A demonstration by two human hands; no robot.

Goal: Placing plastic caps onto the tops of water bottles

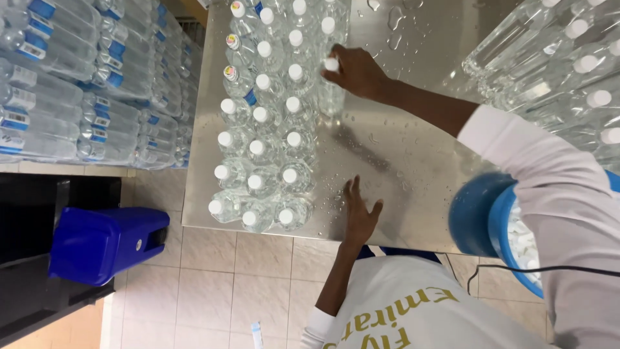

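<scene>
Steel, wet with droplets, the tabletop carries capped clear bottles in rows. The right hand pinches the white cap of the bottle at the rows' edge. The left hand lies flat and empty, fingers spread, just beside the nearest bottles.

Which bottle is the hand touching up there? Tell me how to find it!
On the wet steel table stand rows of capped clear bottles. Follow their right edge upward: the bottle under the right hand, whose fingers pinch its white cap.
</scene>
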